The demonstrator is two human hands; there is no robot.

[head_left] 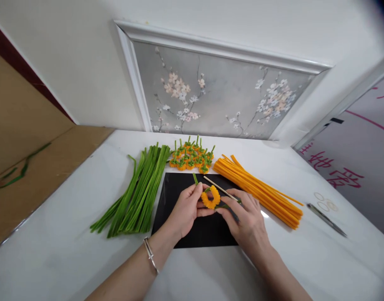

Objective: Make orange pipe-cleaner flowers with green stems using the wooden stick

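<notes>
Between my hands, over a black mat (192, 234), is an orange fuzzy ring (211, 197) with green pipe-cleaner stems. My left hand (187, 207) pinches the green stem at the ring's left side; one stem end sticks up past the thumb. At the ring's right, my right hand (247, 213) has its fingers closed around another green stem. A thin pale stick (220, 187) slants across the mat, its lower end by my right fingers. Behind the mat stand several small orange-and-green pieces (192, 156).
Green pipe cleaners (142, 192) lie in a bundle at left, orange ones (261, 190) at right. Tweezers (326, 219) and thin pale rings (326, 202) lie farther right. Cardboard (54, 167) borders the white table (54, 251); a framed floral panel (223, 92) stands behind.
</notes>
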